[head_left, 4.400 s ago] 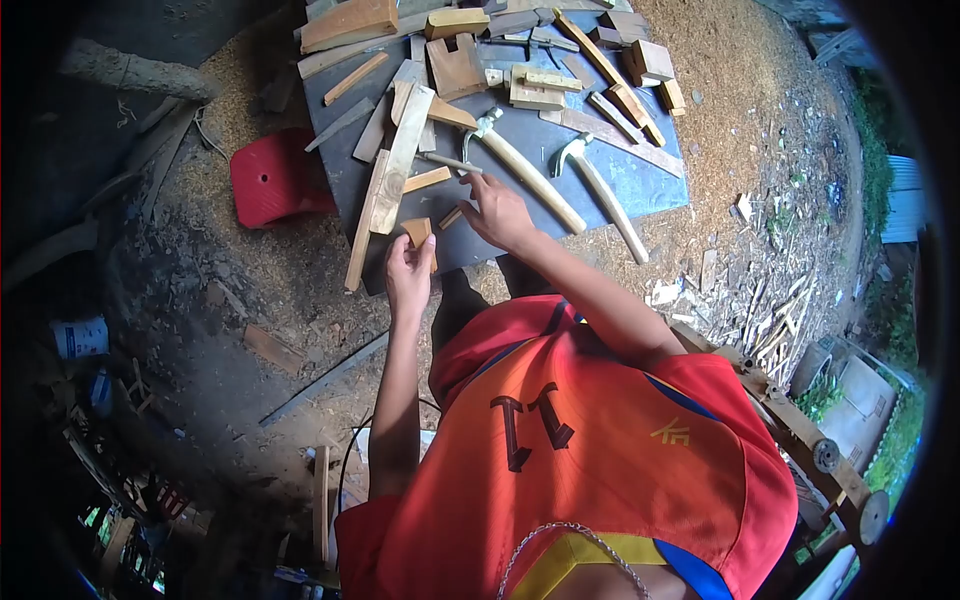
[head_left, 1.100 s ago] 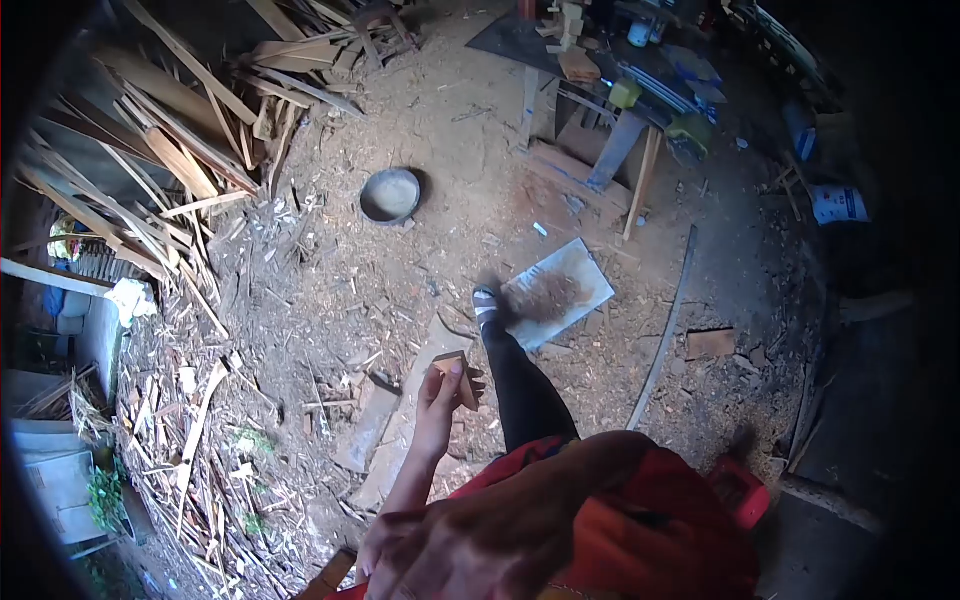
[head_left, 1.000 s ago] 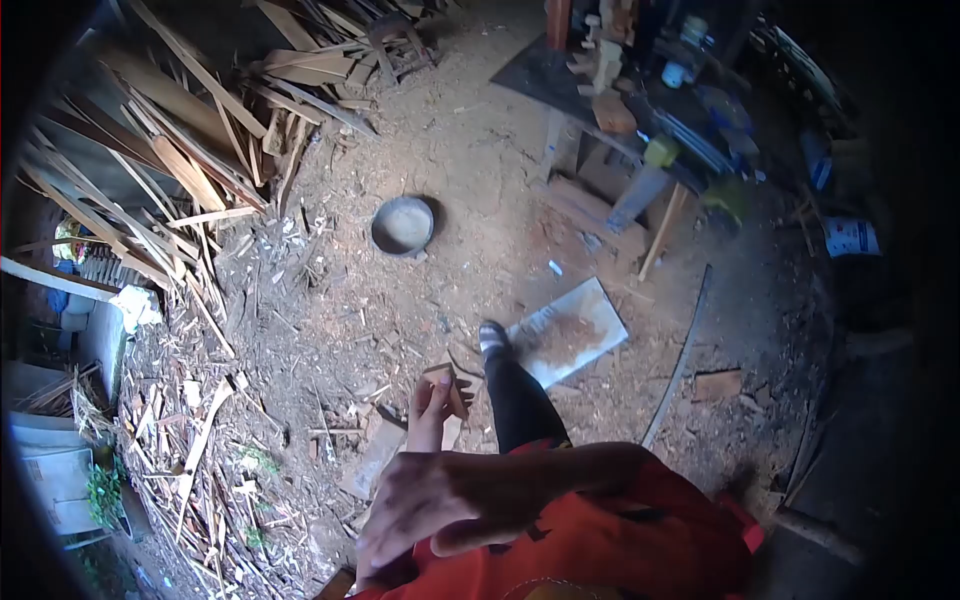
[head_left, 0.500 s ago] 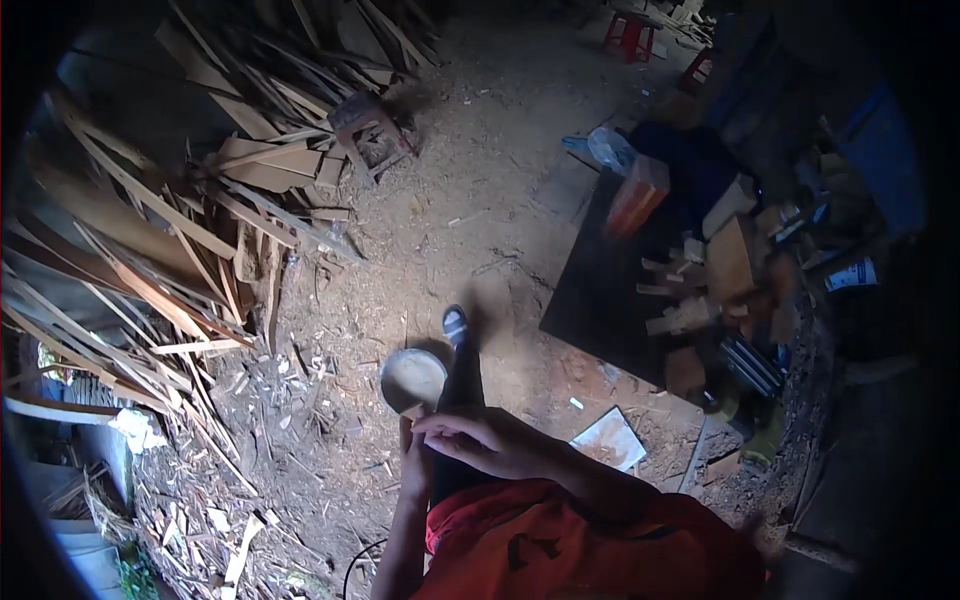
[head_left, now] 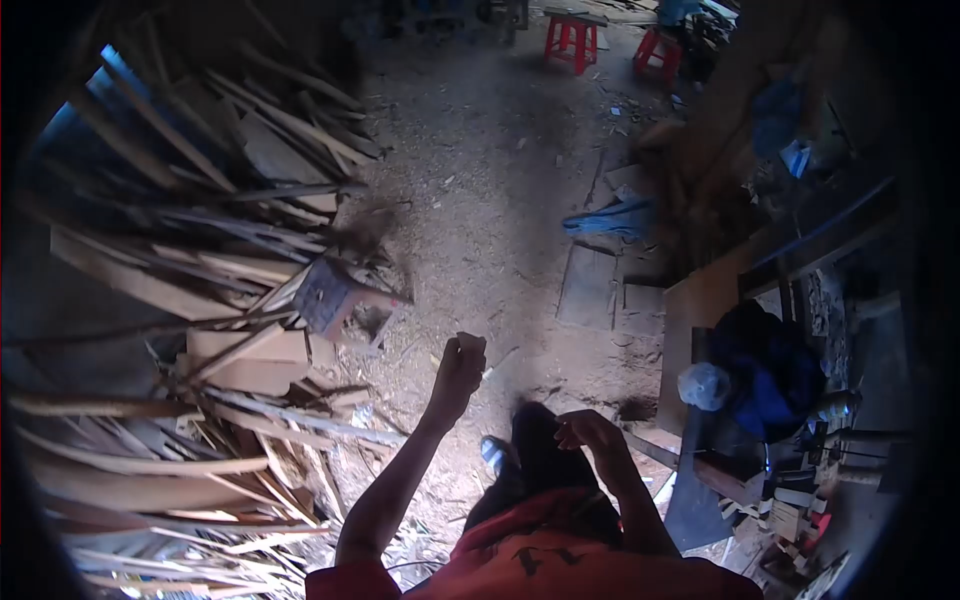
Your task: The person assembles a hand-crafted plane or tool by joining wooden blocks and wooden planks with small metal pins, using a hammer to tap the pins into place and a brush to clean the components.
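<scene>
My left hand (head_left: 461,376) is held out ahead over the dirt floor, fingers closed into a fist. A small pale sliver (head_left: 488,373) shows at the right edge of that fist; I cannot tell whether the hand holds it. Nearer my body, my right hand (head_left: 590,430) hangs by my dark trousers, fingers loosely bent and apart, with nothing visible in it. Below the hands, one foot in a striped sandal (head_left: 494,455) is on the ground.
A heap of wooden strips and boards (head_left: 230,270) lines the left side, with a small wooden stool (head_left: 345,305) at its edge. Red plastic stools (head_left: 571,45) stand far ahead. On the right are a blue plastic sheet (head_left: 610,219), dark cloth (head_left: 770,375) and wood blocks (head_left: 788,518).
My hands were together near my waist; they are now apart, the left reaching forward. The view has moved on and tilted up, and the round basin has left the picture.
</scene>
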Demonstrator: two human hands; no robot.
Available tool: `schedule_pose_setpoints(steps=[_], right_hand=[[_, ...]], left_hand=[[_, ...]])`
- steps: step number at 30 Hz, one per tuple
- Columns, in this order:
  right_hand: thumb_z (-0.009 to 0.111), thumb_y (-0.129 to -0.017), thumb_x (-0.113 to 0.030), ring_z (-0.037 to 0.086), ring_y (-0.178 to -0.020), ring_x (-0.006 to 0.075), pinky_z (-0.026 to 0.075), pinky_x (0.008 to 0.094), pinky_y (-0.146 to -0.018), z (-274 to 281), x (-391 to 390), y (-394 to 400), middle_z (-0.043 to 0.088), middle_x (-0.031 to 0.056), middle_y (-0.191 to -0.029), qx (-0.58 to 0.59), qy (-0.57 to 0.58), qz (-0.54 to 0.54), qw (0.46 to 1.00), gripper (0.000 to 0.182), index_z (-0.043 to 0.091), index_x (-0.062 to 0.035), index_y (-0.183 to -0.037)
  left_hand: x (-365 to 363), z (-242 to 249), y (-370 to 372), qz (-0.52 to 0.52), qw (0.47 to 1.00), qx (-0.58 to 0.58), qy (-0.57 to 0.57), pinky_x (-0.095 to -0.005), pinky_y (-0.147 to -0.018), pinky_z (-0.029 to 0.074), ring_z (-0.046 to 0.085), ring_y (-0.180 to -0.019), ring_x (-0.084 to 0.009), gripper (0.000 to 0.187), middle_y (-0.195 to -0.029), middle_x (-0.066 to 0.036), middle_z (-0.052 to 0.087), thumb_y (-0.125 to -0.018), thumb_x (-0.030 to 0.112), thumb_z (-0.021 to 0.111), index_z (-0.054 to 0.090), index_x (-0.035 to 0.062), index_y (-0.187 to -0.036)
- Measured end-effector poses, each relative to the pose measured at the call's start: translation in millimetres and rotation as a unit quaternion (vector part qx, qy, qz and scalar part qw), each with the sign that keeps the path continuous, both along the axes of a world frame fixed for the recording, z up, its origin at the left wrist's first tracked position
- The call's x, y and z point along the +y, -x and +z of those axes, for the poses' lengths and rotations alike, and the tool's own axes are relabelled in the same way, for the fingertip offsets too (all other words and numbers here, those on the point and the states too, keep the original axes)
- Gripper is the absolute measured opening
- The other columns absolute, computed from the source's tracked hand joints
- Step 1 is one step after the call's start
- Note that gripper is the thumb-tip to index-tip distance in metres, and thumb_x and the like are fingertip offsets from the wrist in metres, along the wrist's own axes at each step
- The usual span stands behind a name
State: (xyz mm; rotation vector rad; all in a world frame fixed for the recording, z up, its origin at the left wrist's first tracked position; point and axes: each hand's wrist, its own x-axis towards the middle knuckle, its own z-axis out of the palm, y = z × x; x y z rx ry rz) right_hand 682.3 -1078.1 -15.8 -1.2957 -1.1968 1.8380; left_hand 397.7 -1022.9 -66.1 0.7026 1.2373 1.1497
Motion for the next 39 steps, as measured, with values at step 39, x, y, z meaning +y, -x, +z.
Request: schedule_pose_setpoints(steps=[39], right_hand=[[0.055,-0.109,-0.025,0.065,-0.099,0.0147,0.052,0.0305,-0.090,92,1561,404,0.069,0.0079,-0.106,-0.011,-0.094,-0.022,0.995,0.033,0.064,0.0009,-0.128]], left_hand=[[1508,124,336,-0.107,0.993,-0.040,0.019,-0.0197,-0.056,0.038,0.050,-0.064,-0.0031,0.031,-0.086,0.003,0.058,-0.108,0.044,0.056,0.053,0.0130,-0.114]])
